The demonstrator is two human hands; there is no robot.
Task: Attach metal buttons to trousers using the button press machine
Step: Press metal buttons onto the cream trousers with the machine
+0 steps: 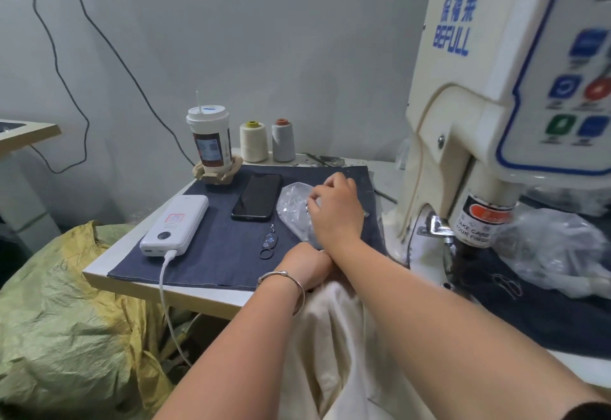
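Evidently, in the head view, a button is being fetched from the clear plastic bag [292, 209] lying on the dark cloth [211, 247] of the worktop [105, 254], beside the phone [257, 197]. The right hand [334, 211] is reached across over the bag, its grip curled with fingertips drawn together at the bag's mouth; whether a button is already pinched cannot be told. The left hand [305, 265] is closed on the cream trousers [334, 337], bunched at the worktop's edge and draped down toward the lap. The button press machine [496, 122] stands to the right, its head well apart from both hands. For the step to go well, one button should be singled out, and the trousers kept gathered so the button spot is not lost.
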